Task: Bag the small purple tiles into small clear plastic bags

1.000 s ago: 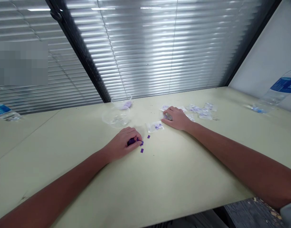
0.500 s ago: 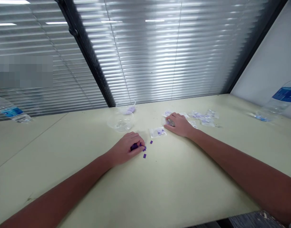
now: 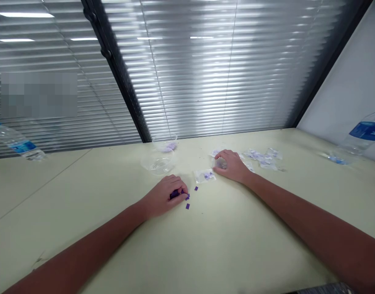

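My left hand [image 3: 163, 196] rests on the pale table [image 3: 205, 245], fingers curled around small purple pieces [image 3: 176, 194]. Two loose purple pieces [image 3: 187, 206] lie just right of it. A small clear bag [image 3: 205, 176] with purple pieces inside lies between my hands. My right hand [image 3: 233, 165] is farther back, fingers closed over a small clear bag [image 3: 220, 163]. Several more little bags [image 3: 262, 158] are scattered to its right.
Two clear plastic bowls [image 3: 158, 163] stand behind my left hand, the far one [image 3: 165, 143] holding purple bits. Water bottles lie at the far left [image 3: 17, 143] and far right [image 3: 357, 139]. Closed blinds [image 3: 205, 73] back the table, a white wall at right.
The view has tilted upward, so everything sits lower in frame. Both hands stay in place relative to the table, with the same grips.
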`<control>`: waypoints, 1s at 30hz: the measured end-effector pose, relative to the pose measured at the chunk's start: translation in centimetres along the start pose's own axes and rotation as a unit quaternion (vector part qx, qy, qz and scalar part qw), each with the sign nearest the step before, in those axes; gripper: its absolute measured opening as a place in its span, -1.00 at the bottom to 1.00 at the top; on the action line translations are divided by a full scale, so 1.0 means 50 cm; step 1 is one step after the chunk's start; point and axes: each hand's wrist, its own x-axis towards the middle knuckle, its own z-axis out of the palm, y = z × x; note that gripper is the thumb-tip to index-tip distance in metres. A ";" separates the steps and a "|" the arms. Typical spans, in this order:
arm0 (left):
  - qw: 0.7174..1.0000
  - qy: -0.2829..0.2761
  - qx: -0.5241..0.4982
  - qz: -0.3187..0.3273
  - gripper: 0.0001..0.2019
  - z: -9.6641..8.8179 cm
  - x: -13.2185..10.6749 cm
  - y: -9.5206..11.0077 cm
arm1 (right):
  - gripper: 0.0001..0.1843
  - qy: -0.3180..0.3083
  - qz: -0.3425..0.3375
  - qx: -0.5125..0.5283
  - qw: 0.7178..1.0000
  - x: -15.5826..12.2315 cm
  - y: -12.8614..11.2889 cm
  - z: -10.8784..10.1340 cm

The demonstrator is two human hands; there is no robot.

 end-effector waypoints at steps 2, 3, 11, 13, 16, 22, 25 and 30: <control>1.000 0.000 0.000 -0.001 -0.80 0.000 -0.001 0.000 | -0.55 -0.003 0.009 -0.007 1.000 -0.001 0.003 0.004; 1.000 0.000 0.001 -0.002 -0.80 0.000 -0.001 0.000 | -0.52 -0.008 0.015 -0.013 1.000 -0.001 0.004 0.007; 1.000 0.001 0.006 -0.001 -0.84 0.002 -0.002 0.000 | -0.56 -0.010 0.038 -0.045 0.998 -0.001 0.012 0.016; 1.000 0.002 0.005 0.000 -0.86 0.002 -0.003 0.000 | -0.56 0.003 0.033 -0.053 0.998 -0.001 0.014 0.016; 1.000 0.004 0.001 0.001 -0.86 0.000 -0.005 0.004 | -0.47 0.023 0.015 -0.063 0.998 -0.004 0.010 0.015; 1.000 0.004 0.000 0.026 -0.87 -0.006 -0.007 0.016 | -0.35 -0.066 -0.139 0.021 0.988 -0.017 -0.043 0.018; 1.000 0.010 0.006 0.029 -0.85 -0.004 -0.008 0.014 | -0.39 -0.093 -0.173 0.046 0.979 -0.020 -0.074 0.022; 1.000 0.014 0.010 0.024 -0.85 0.000 -0.009 0.012 | -0.58 -0.084 -0.155 0.082 0.981 -0.018 -0.085 0.024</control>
